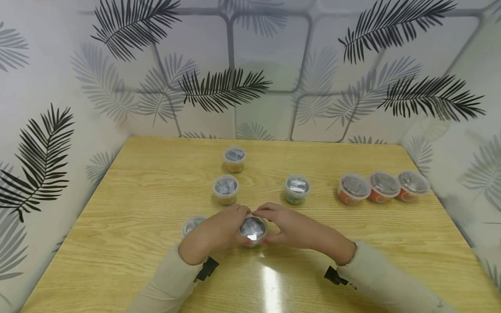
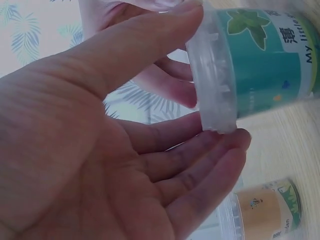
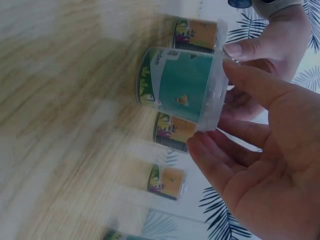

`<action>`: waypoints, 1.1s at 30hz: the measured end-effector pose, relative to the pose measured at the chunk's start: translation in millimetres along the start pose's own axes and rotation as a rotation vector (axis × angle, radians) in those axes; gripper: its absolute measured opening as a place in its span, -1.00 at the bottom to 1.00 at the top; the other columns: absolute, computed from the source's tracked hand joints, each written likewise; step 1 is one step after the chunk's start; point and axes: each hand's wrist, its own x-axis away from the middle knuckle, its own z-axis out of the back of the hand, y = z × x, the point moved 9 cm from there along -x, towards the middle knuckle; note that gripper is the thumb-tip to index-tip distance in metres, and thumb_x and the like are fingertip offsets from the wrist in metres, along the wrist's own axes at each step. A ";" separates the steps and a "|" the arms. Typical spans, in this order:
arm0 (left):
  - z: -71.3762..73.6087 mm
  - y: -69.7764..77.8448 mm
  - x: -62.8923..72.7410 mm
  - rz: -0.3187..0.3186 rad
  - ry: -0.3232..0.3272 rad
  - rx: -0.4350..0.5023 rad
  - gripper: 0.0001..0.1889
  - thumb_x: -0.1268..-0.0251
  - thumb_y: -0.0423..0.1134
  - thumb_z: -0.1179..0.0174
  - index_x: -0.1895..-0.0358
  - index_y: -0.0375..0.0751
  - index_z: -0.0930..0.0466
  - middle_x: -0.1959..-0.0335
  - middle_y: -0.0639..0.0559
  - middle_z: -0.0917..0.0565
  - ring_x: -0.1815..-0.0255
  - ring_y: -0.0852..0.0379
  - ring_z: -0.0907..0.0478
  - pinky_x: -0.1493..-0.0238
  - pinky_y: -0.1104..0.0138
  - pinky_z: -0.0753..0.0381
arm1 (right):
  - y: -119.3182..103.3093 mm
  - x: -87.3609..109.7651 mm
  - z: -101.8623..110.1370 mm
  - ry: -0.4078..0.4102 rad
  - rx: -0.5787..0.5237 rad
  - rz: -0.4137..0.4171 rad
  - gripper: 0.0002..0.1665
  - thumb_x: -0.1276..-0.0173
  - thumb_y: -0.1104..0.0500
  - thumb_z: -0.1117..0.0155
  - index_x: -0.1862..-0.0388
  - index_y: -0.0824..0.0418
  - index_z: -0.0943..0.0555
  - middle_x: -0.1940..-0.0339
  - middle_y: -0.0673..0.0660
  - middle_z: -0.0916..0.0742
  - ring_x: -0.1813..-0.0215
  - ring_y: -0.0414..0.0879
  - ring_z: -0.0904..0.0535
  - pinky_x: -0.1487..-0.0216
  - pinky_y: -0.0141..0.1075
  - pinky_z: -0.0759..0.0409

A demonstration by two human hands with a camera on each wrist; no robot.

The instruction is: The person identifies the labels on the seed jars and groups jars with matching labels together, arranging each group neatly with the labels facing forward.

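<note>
A teal-labelled plastic tub (image 2: 267, 65) with a clear lid stands upright on the wooden table, near the middle in the head view. My left hand (image 1: 223, 228) grips the lid's left side, thumb and fingertips on its rim. From the right, my right hand (image 1: 289, 224) holds the same rim between thumb and fingers. The lid (image 3: 214, 92) sits on the tub, and the top shows silvery in the head view. Partly hidden behind my left wrist is an orange-labelled tub (image 1: 192, 224).
Two more orange-labelled tubs (image 1: 225, 190) (image 1: 235, 160) stand farther back. A green tub (image 1: 297, 190) is right of centre. Three red tubs (image 1: 354, 190) form a row at the right. Leaf-patterned fabric (image 1: 266, 52) borders the table's back and sides.
</note>
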 end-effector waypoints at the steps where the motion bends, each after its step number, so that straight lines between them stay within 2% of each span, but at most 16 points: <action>1: 0.4 1.3 -0.3 -0.011 0.004 -0.003 -0.28 -0.05 0.05 -0.34 -0.20 -0.32 -0.33 -0.02 -0.05 -0.47 -0.01 0.12 -0.43 -0.02 0.27 -0.47 | -0.9 0.3 0.3 0.008 -0.002 -0.002 -0.24 -0.17 0.02 -0.39 -0.28 0.28 -0.38 -0.17 0.07 -0.47 -0.14 -0.13 -0.44 -0.09 -0.35 -0.47; 6: -0.2 4.0 -2.5 -0.025 0.018 -0.007 -0.26 -0.06 0.03 -0.34 -0.22 -0.34 -0.30 -0.07 -0.08 -0.45 -0.06 0.10 -0.42 -0.06 0.27 -0.46 | -1.1 2.1 1.4 0.035 -0.010 -0.038 -0.19 -0.14 -0.02 -0.40 -0.29 0.30 -0.36 -0.15 0.07 -0.48 -0.11 -0.14 -0.45 -0.06 -0.36 -0.49; 9: 0.0 5.9 -3.6 -0.028 0.033 0.009 -0.21 -0.07 0.01 -0.34 -0.27 -0.36 -0.22 -0.17 -0.13 -0.40 -0.16 0.06 -0.37 -0.14 0.25 -0.42 | 1.0 3.1 2.3 0.053 -0.004 -0.066 -0.17 -0.12 -0.03 -0.41 -0.29 0.30 -0.35 -0.14 0.08 -0.47 -0.11 -0.14 -0.44 -0.06 -0.34 -0.49; 15: 0.1 11.7 -5.1 -0.048 0.073 0.009 -0.13 -0.10 -0.01 -0.33 -0.36 -0.36 -0.08 -0.33 -0.19 -0.26 -0.34 -0.04 -0.19 -0.29 0.19 -0.24 | 1.1 5.5 3.8 0.087 -0.012 -0.053 -0.16 -0.09 0.04 -0.44 -0.32 0.21 -0.33 -0.15 0.09 -0.46 -0.14 -0.13 -0.40 -0.10 -0.30 -0.47; 24: 2.5 24.1 -8.7 -0.141 0.158 -0.013 -0.13 -0.07 0.01 -0.34 -0.34 -0.37 -0.11 -0.27 -0.17 -0.33 -0.29 -0.04 -0.25 -0.28 0.20 -0.26 | 5.5 13.9 12.1 0.162 0.018 -0.050 -0.19 0.00 0.04 -0.49 -0.24 0.17 -0.40 -0.14 0.01 -0.47 -0.16 -0.16 -0.38 -0.15 -0.28 -0.43; 29: 9.8 30.5 -7.6 -0.199 0.238 0.024 -0.14 -0.08 0.04 -0.31 -0.36 -0.29 -0.11 -0.26 -0.10 -0.33 -0.27 0.03 -0.26 -0.26 0.26 -0.29 | 10.7 23.7 24.4 0.244 -0.054 -0.081 -0.19 0.00 -0.04 -0.49 -0.22 0.14 -0.41 -0.10 -0.04 -0.47 -0.09 -0.19 -0.42 -0.06 -0.29 -0.50; 33: 21.6 32.4 -3.5 -0.222 0.327 0.077 -0.14 -0.11 0.14 -0.24 -0.39 -0.17 -0.08 -0.29 -0.01 -0.30 -0.30 0.10 -0.20 -0.25 0.29 -0.29 | 15.8 33.5 37.6 0.309 -0.184 -0.093 -0.18 -0.04 -0.10 -0.45 -0.25 0.13 -0.37 -0.15 -0.06 -0.44 -0.11 -0.20 -0.42 -0.04 -0.32 -0.52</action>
